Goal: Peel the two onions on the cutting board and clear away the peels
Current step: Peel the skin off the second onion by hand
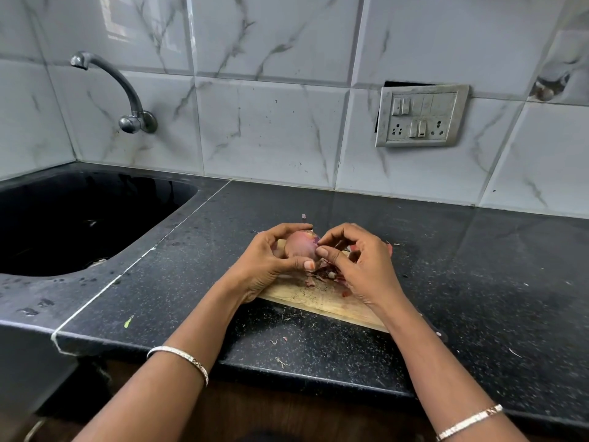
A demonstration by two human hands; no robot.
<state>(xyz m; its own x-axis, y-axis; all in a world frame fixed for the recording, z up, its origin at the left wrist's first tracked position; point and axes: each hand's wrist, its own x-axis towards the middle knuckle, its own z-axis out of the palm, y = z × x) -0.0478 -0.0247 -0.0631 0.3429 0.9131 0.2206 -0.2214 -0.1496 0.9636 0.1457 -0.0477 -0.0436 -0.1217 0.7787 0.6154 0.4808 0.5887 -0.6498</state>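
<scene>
A pinkish-red onion (300, 247) is held just above the wooden cutting board (322, 303). My left hand (269, 261) curls round it, fingers over the top and thumb underneath. My right hand (357, 261) pinches at the onion's right side with thumb and forefinger, where purple skin shows. A small heap of reddish peels (322, 275) lies on the board under my hands. A second onion is hidden or out of sight; only a reddish bit (389, 247) shows behind my right hand.
The board lies on a black speckled counter (478, 266). A black sink (86, 218) is at the left under a wall tap (127, 100). A switch panel (420, 115) is on the tiled wall. Small scraps (280, 362) dot the counter near its front edge.
</scene>
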